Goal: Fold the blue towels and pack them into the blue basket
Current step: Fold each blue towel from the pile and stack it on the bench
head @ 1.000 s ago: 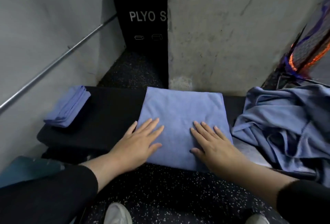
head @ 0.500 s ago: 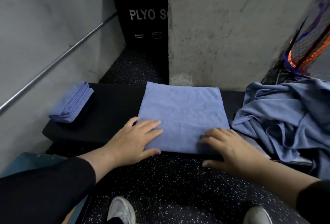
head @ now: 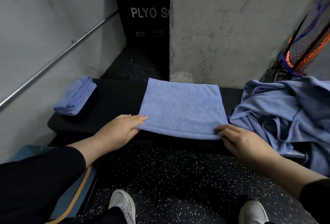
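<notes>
A heap of unfolded towels [head: 285, 114] lay at three o'clock on the black tabletop [head: 116, 98]. The half-folded towel [head: 182, 107] sat at centre; the left hand [head: 117, 131] and right hand [head: 239, 141] pinched its near corners. A folded towel [head: 75, 97] rested at nine o'clock.
</notes>
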Action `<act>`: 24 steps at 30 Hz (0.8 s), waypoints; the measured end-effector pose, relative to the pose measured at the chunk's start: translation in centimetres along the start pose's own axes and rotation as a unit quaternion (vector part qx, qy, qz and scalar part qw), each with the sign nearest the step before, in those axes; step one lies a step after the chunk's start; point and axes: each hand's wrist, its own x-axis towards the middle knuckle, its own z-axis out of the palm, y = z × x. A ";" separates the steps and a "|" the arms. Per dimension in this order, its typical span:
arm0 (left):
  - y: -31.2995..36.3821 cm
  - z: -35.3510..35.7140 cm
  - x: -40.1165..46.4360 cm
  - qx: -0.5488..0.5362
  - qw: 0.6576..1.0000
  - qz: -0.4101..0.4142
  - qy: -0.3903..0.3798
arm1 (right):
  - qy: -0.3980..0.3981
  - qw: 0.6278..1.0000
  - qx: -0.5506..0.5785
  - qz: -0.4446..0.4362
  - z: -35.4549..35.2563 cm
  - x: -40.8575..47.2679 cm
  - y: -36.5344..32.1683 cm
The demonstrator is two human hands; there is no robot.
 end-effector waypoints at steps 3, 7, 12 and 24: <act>1.3 -2.3 0.4 -0.058 0.994 -0.085 -0.037 | -0.046 0.992 0.055 0.100 -2.3 1.0 -0.8; 2.3 -4.4 -0.4 -0.177 0.973 -0.138 -0.061 | -0.073 0.975 0.152 0.147 -5.8 2.0 -2.0; 3.1 -5.3 -1.0 -0.239 0.953 -0.177 -0.050 | -0.059 0.956 0.198 0.209 -6.2 2.6 -3.3; 1.7 -2.9 5.4 -0.114 0.956 -0.269 0.029 | -0.025 0.964 0.045 0.263 -2.3 8.1 0.0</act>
